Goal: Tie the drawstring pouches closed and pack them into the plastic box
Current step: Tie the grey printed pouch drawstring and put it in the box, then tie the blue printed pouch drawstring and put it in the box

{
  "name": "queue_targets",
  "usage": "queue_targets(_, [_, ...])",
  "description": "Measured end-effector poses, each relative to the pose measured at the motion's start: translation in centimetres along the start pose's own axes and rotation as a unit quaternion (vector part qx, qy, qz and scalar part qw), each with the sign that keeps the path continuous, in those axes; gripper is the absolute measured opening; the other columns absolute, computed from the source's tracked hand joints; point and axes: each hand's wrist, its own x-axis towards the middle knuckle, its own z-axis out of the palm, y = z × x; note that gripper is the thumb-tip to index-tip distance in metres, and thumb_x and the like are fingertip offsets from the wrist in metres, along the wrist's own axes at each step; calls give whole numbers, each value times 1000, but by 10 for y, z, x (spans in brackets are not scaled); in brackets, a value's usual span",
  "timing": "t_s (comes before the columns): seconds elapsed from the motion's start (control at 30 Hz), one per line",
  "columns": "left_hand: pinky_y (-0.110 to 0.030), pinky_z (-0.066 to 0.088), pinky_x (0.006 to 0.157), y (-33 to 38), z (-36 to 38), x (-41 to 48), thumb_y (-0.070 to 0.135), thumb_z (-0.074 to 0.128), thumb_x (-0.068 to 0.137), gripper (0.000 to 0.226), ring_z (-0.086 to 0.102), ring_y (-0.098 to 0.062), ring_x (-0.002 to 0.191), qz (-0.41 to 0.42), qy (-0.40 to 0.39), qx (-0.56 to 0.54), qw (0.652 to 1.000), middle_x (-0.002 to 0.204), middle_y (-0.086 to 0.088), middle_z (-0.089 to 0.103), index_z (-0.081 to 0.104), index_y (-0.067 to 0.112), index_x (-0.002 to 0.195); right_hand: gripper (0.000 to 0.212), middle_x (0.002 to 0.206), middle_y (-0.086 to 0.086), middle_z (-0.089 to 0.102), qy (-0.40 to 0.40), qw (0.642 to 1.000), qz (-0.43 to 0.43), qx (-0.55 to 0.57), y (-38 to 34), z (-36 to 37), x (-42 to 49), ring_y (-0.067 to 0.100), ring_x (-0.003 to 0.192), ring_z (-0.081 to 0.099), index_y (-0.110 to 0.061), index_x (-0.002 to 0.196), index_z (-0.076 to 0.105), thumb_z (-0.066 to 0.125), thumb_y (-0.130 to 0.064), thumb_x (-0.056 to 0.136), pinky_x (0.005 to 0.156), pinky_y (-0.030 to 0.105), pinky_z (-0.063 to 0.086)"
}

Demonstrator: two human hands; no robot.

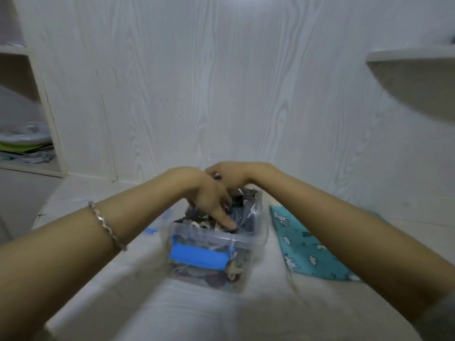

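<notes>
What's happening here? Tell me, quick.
A person is packing dark pouches into the clear box on the table. The left hand presses them down with a straight finger; the right hand is at the box's far end, its grip unclear. One teal pouch lies flat right of the box, not yet packed.

Left hand (209, 196), right hand (232, 175) touching; left fingers (227, 219) straight.

This looks like a room in a home. White wood-grain wall panelling (221, 82) fills the middle, an open shelf niche (27, 112) at left holds stacked household clutter, and a rounded corner shelf (413, 77) juts out upper right.
</notes>
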Motion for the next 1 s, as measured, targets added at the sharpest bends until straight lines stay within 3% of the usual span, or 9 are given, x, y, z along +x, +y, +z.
queue_targets(0.13, [-30, 39, 87, 57, -27, -35, 59, 43, 91, 59, 52, -20, 92, 57, 224, -49, 972, 88, -3, 56, 66, 6, 100, 46, 121, 5, 66, 256, 961, 8, 107, 15, -21, -89, 20, 113, 58, -15, 120, 65, 51, -3, 78, 94, 31, 45])
queue_targets(0.17, [-29, 38, 81, 73, -27, -37, 55, 44, 93, 53, 52, -21, 87, 67, 257, -48, 963, 84, -3, 55, 63, 7, 85, 44, 114, 4, 69, 287, 948, 12, 139, 20, -19, -109, 19, 107, 61, -13, 114, 68, 48, -3, 76, 91, 33, 48])
queue_targets(0.2, [-29, 39, 80, 92, -24, -34, 52, 46, 94, 47, 54, -22, 89, 82, 279, -51, 955, 88, -3, 57, 64, 9, 89, 43, 108, 2, 70, 307, 936, 26, 170, 28, -14, -132, 19, 103, 63, -13, 110, 70, 47, -4, 75, 89, 34, 50])
queue_targets(0.33, [-35, 45, 96, 153, 20, 1, 41, 54, 94, 49, 55, -25, 117, 97, 261, -95, 956, 132, -8, 55, 52, 10, 131, 33, 96, -4, 73, 281, 929, 104, 217, 66, 37, -190, 14, 93, 67, -20, 97, 72, 51, -19, 72, 86, 34, 54])
queue_targets(0.53, [-29, 44, 74, 176, 103, 55, 22, 48, 91, 30, 57, -24, 100, -26, 213, -59, 975, 112, -8, 56, 55, 11, 118, 28, 111, -5, 68, 193, 940, 195, 205, 98, 126, -238, 11, 101, 62, -22, 110, 70, 54, -10, 90, 96, 36, 51])
queue_targets(0.7, [-31, 44, 68, 176, 118, 67, 11, 50, 86, 14, 60, -29, 97, -20, 304, -119, 945, 109, -10, 60, 54, 11, 100, 44, 124, -8, 59, 210, 922, 206, 251, 77, 154, -253, 2, 96, 57, -27, 127, 62, 52, -10, 88, 89, 23, 48])
queue_targets(0.83, [-30, 52, 67, 173, 119, 76, 13, 58, 85, 7, 65, -22, 82, 66, 377, -338, 860, 88, -3, 68, 64, 14, 80, 46, 120, -13, 65, 251, 922, 120, 269, 60, 166, -248, 2, 105, 61, -33, 130, 55, 63, -18, 88, 91, 22, 51])
queue_targets(0.93, [-25, 52, 64, 176, 114, 63, 10, 61, 86, 10, 65, -17, 73, 129, 391, -549, 727, 77, -2, 68, 66, 18, 83, 21, 101, -14, 67, 366, 883, 136, 261, 56, 159, -249, -8, 88, 58, -25, 114, 65, 60, -24, 94, 76, 11, 44])
queue_targets(1.0, [-35, 52, 66, 173, 115, 56, 20, 57, 88, 10, 63, -22, 71, 107, 408, -584, 693, 74, -4, 67, 64, 19, 80, 16, 88, -7, 67, 416, 860, 140, 260, 56, 150, -254, -2, 76, 55, -17, 99, 70, 57, -25, 96, 68, 17, 41])
